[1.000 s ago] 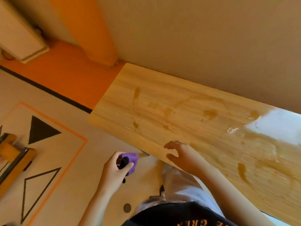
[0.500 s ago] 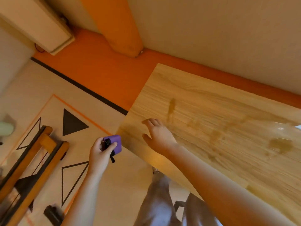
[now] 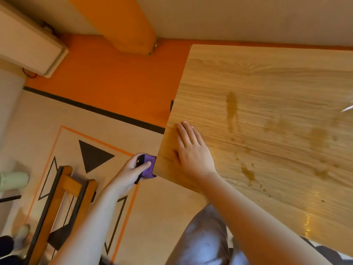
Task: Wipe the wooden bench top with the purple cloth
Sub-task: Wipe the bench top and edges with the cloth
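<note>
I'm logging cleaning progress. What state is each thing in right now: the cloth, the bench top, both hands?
left hand: grips the purple cloth.
right hand: rests flat on the bench top.
purple cloth: bunched, beside the bench's edge, not on top.
bench top: brownish stains not yet wiped.

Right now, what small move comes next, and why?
Probably bring the left hand over so the purple cloth lands on the wooden bench top: it is gripped just off the end edge, brown stains lie beyond, and the right hand rests flat near the corner.
</note>
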`<state>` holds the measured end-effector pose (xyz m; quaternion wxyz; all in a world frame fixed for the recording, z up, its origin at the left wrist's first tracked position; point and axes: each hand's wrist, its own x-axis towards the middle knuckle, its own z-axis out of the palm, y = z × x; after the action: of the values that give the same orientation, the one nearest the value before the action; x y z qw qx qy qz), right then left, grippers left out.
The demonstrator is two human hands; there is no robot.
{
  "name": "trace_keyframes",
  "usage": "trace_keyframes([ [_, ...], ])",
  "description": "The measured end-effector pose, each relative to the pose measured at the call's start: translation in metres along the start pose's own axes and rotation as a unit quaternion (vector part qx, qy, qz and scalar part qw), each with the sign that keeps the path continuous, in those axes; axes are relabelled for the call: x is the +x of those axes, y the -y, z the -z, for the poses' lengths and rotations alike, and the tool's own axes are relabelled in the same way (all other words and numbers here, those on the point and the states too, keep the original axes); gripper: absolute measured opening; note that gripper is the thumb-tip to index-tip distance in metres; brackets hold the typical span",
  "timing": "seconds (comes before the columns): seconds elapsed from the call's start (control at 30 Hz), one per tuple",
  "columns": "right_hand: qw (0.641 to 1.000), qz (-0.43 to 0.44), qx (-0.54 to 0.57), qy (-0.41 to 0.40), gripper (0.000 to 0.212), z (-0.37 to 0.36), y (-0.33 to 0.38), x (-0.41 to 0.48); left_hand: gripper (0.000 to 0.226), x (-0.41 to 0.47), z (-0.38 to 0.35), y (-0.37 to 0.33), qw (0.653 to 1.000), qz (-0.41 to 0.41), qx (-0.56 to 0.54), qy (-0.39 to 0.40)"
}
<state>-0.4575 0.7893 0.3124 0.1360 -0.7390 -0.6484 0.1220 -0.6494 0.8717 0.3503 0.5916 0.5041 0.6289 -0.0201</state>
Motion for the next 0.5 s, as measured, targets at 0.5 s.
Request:
trace_keyframes([
  [0.5,1.000,-0.010,-0.008,0.016,0.059,0.001,0.003,0.003,0.035,0.009,-0.009,-0.004,0.996,-0.050,-0.060,-0.039],
])
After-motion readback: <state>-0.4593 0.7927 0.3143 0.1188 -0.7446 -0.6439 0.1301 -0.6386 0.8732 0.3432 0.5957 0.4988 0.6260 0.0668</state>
